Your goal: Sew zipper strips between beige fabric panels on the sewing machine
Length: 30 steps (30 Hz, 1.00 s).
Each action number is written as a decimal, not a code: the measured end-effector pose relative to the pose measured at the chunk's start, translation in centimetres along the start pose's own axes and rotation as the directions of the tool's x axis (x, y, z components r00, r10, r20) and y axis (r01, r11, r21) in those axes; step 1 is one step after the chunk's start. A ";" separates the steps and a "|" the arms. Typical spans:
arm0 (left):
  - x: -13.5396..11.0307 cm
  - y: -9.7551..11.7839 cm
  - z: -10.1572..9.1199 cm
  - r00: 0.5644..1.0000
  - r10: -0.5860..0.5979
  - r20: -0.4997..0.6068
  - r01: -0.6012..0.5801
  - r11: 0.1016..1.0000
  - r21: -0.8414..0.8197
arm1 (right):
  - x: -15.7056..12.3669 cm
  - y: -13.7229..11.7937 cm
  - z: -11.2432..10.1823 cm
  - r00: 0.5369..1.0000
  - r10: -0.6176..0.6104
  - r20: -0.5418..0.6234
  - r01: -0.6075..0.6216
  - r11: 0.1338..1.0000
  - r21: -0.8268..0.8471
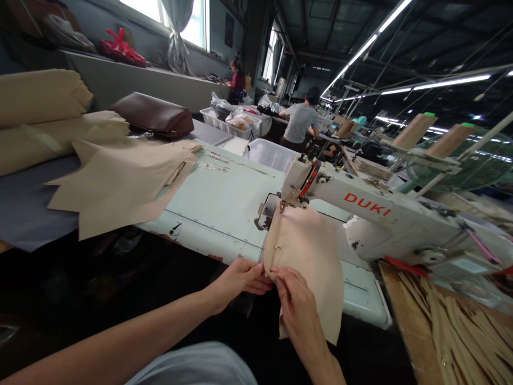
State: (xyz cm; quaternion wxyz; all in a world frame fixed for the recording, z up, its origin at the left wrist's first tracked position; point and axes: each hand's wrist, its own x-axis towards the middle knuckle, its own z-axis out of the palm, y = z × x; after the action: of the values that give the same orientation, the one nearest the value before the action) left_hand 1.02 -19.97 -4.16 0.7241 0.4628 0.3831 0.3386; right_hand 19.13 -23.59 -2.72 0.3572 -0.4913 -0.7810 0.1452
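Observation:
A beige fabric piece (pixel 316 251) with a zipper along its left edge lies on the pale green sewing table (pixel 216 198), its far end under the needle of the white DUKI sewing machine (pixel 368 208). My left hand (pixel 240 280) pinches the near end of the zipper edge at the table's front. My right hand (pixel 296 307) pinches the same edge just to the right, fingers closed on the cloth.
A stack of cut beige pieces (pixel 120 182) lies at the left, with fabric rolls (pixel 40 96) and a brown bag (pixel 154 115) behind. Beige strips (pixel 460 331) fill a wooden tray at right. White bins (pixel 270 152) stand beyond; two other people work further back.

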 end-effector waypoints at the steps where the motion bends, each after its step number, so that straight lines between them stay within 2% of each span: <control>1: 0.0 0.1 0.1 1.000 -0.009 0.002 0.009 1.000 -0.018 | 0.0 0.1 0.2 1.000 0.002 0.002 -0.002 1.000 -0.005; 5: 0.1 0.4 0.3 0.999 -0.041 0.019 0.043 0.996 -0.078 | -0.5 0.3 1.1 1.000 0.009 -0.015 -0.010 0.997 -0.073; 9: 0.3 0.5 0.4 0.998 -0.060 0.028 0.063 0.993 -0.098 | -1.1 0.3 2.2 0.992 -0.042 -0.119 0.020 0.984 -0.178; 13: 0.6 0.3 0.8 0.999 -0.013 0.050 0.016 0.999 -0.043 | -0.9 0.5 2.5 0.979 -0.112 -0.169 0.069 0.968 -0.242; 15: 0.6 0.4 0.9 0.999 0.014 0.052 -0.016 0.999 0.048 | -0.7 0.8 2.2 0.974 -0.145 -0.173 0.103 0.967 -0.232; 18: 0.8 1.1 0.1 0.999 0.009 0.052 -0.026 0.941 0.338 | -0.4 1.5 1.6 0.964 -0.190 -0.184 0.156 0.970 -0.185; 19: 1.0 1.5 -0.5 0.999 0.041 0.035 -0.052 0.885 0.464 | -0.3 1.8 1.5 0.960 -0.209 -0.185 0.177 0.969 -0.174; 21: 1.7 2.5 -2.0 0.978 0.211 -0.004 -0.147 0.696 0.703 | -0.2 2.2 1.5 0.957 -0.224 -0.183 0.195 0.967 -0.162; 23: 3.0 3.5 -3.4 0.900 0.435 0.036 -0.237 0.417 0.878 | -0.2 2.5 1.8 0.957 -0.212 -0.197 0.185 0.971 -0.150; 24: 3.9 3.8 -4.0 0.861 0.500 0.096 -0.265 0.280 0.923 | -0.2 2.6 2.1 0.953 -0.204 -0.222 0.176 0.974 -0.140; 25: 4.7 4.1 -4.5 0.840 0.517 0.163 -0.293 0.180 0.939 | -0.3 2.8 2.4 0.946 -0.203 -0.253 0.174 0.976 -0.131; 27: 6.3 4.5 -5.1 0.834 0.466 0.295 -0.353 0.039 0.935 | -0.3 3.1 2.8 0.928 -0.235 -0.291 0.203 0.970 -0.135; 30: 7.9 4.9 -5.2 0.838 0.357 0.413 -0.418 -0.067 0.906 | -0.2 4.0 3.5 0.913 -0.314 -0.260 0.260 0.940 -0.222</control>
State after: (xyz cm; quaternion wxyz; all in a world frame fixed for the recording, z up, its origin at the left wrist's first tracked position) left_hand -0.42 -9.49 -2.98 0.0956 0.9198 0.3415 0.1682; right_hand 19.40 -21.46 -7.58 0.4393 -0.4175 -0.7935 -0.0555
